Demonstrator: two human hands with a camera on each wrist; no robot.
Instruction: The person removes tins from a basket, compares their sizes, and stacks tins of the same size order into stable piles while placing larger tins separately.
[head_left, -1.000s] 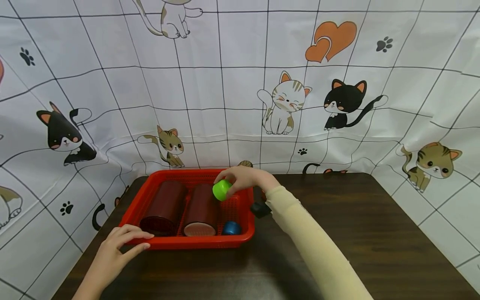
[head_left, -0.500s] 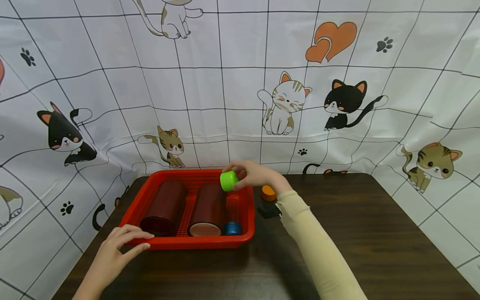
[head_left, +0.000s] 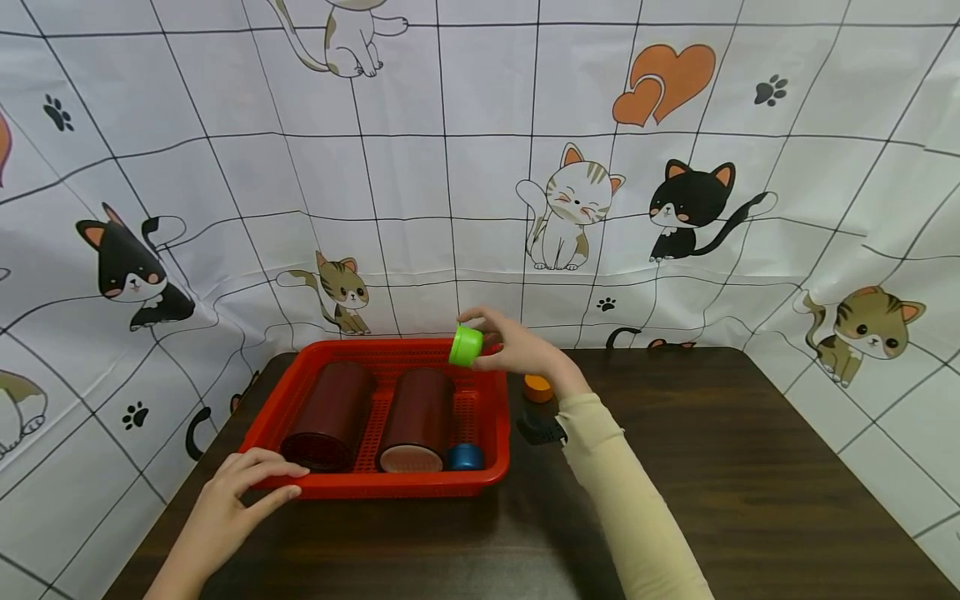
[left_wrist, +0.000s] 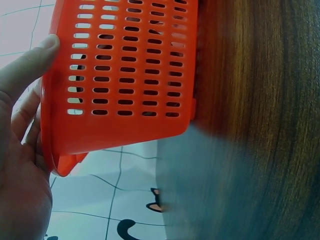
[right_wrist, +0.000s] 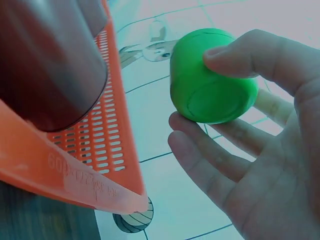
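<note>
My right hand (head_left: pixel 517 345) holds a small green cup (head_left: pixel 467 346) between thumb and fingers, above the back right corner of the red plastic basket (head_left: pixel 375 481). In the right wrist view the thumb presses the side of the green cup (right_wrist: pixel 212 75), with its round end showing. My left hand (head_left: pixel 232 508) grips the basket's front left rim. The left wrist view shows the thumb on the outside of the basket (left_wrist: pixel 120 132) and the fingers behind the rim. Two dark red cylinders, one left (head_left: pixel 332 412) and one right (head_left: pixel 417 417), lie in the basket beside a small blue round piece (head_left: pixel 466 457).
An orange round piece (head_left: pixel 537 388) and a black object (head_left: pixel 542 428) sit on the dark wooden table (head_left: pixel 675 467), right of the basket and near the right sleeve. A white curtain (head_left: pixel 480 167) with cat prints hangs behind the table.
My right hand has moved up and right with the green cup, from over the right cylinder toward the basket's back right corner. The right cylinder has shifted slightly right. My left hand stays.
</note>
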